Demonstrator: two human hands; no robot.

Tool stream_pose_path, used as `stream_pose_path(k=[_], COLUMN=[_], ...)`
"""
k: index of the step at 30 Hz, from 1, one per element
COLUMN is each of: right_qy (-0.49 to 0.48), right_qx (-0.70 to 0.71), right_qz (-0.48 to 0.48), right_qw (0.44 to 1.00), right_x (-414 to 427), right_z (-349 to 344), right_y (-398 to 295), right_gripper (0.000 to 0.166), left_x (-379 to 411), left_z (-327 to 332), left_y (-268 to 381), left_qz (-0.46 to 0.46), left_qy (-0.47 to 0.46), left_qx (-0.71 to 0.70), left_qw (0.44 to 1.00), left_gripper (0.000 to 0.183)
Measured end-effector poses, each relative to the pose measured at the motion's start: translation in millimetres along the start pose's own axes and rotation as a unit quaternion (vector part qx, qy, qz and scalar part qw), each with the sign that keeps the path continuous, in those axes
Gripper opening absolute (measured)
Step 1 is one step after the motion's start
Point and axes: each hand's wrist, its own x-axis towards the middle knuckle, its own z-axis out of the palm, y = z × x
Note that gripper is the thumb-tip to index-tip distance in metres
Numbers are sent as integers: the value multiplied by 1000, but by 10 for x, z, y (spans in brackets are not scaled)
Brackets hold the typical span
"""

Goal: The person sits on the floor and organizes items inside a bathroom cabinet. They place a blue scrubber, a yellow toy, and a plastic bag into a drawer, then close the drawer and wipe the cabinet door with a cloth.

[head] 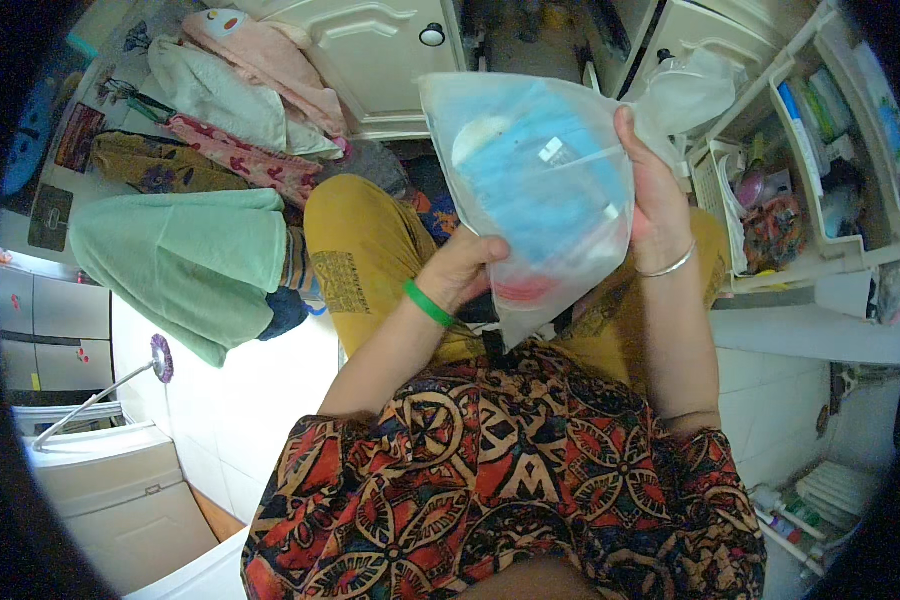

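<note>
Between my two hands I hold up a translucent plastic bag [532,202] above my lap. Soft blue fabric [529,161] with a small white tag shows through the plastic, with a pinkish-red patch near the bag's lower end. My left hand [461,266], with a green band at the wrist, grips the lower left edge, its thumb on the front. My right hand [649,184], a silver bangle at its wrist, holds the right edge; its fingers are mostly hidden behind the bag.
A cabinet door [390,45] with a round knob stands ahead. Several towels, among them a green one [187,255], hang at the left. A mop [97,401] leans at lower left. On the right are a white plastic basket [720,202] of small items and another crumpled plastic bag [686,94].
</note>
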Motion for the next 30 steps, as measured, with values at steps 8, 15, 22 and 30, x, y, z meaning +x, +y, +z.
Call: stream_pose_path(k=[8, 15, 22, 30], right_qy=[-77, -37, -178, -187], right_qx=[-214, -495, -669, -612], right_qz=[-253, -340, -419, -248], right_qw=[940, 799, 588, 727], right_x=[19, -291, -308, -386], right_z=[-174, -192, -25, -39], right_y=[237, 361, 504, 474], right_gripper=[42, 54, 72, 94], left_x=[114, 249, 393, 456], left_z=[357, 320, 388, 172], left_y=[43, 98, -15, -271], left_qz=[9, 101, 240, 240], left_qy=[105, 125, 187, 140], left_qx=[38, 147, 219, 468], left_qw=[994, 976, 927, 839], left_gripper=[66, 65, 67, 110])
